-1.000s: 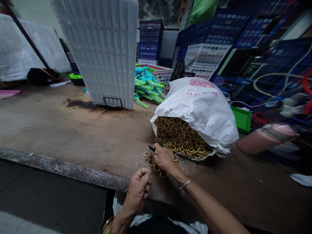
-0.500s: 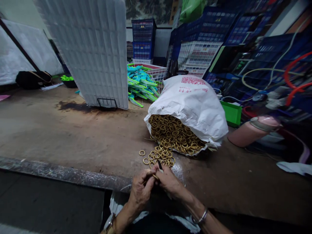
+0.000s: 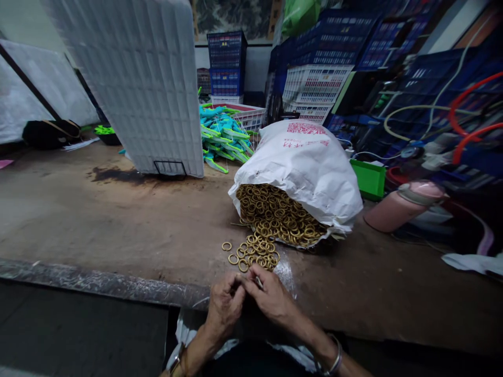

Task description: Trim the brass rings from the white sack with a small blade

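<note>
Left hand (image 3: 226,306), right hand (image 3: 275,298) — fingers together, contents unclear — near loose golden rings (image 3: 253,253)

Holds the left hand (image 3: 225,305) and right hand (image 3: 271,296) close together, low down in front. Bends the fingers of both inward, with tips touching or almost touching, too small to tell which. Points the right thumb across to the left hand. Slants the left forearm (image 3: 198,348) and right forearm (image 3: 316,340) up and in, bare, like a tent.
</note>
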Action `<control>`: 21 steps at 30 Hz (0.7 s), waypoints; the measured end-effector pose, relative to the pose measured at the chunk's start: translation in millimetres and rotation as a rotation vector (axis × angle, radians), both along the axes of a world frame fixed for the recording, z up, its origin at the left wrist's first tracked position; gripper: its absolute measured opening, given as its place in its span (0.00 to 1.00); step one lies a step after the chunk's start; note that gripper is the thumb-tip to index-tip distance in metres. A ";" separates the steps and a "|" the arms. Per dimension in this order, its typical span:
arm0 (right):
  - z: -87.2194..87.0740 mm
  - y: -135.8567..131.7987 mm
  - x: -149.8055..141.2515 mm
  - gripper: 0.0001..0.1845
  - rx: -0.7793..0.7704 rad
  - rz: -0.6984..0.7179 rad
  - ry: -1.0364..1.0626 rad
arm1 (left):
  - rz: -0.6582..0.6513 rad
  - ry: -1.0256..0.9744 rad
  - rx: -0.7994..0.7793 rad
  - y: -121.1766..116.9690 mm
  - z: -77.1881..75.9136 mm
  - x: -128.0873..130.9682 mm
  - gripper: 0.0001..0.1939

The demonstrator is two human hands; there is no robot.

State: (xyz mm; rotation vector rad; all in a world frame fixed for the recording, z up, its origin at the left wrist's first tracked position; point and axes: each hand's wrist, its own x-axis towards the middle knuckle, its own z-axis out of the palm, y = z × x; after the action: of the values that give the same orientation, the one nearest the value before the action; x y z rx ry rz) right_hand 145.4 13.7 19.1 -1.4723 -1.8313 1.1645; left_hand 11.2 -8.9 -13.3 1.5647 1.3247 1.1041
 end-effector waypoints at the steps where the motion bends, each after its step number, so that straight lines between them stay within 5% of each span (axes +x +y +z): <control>1: -0.4 -0.7 -1.2 0.12 -0.006 -0.002 -0.013 | -0.005 -0.036 -0.032 0.0 0.0 0.8 0.08; 10: -13.1 4.6 -4.2 0.09 -0.184 -0.078 0.125 | -0.087 -0.448 -0.498 1.0 11.3 1.3 0.14; 14: -20.0 5.0 -5.1 0.09 -0.283 -0.079 0.260 | -0.116 -0.552 -0.560 1.8 12.6 1.3 0.16; 21: -17.7 7.5 -5.6 0.10 -0.229 -0.069 0.227 | -0.115 -0.643 -0.614 -1.0 12.9 0.5 0.16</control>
State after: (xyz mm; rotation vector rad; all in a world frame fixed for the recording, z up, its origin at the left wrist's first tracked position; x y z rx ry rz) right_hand 139.9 21.3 1.4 -1.4442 -1.5249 1.4805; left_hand 11.8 -10.0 -0.3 0.7331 0.9768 0.8976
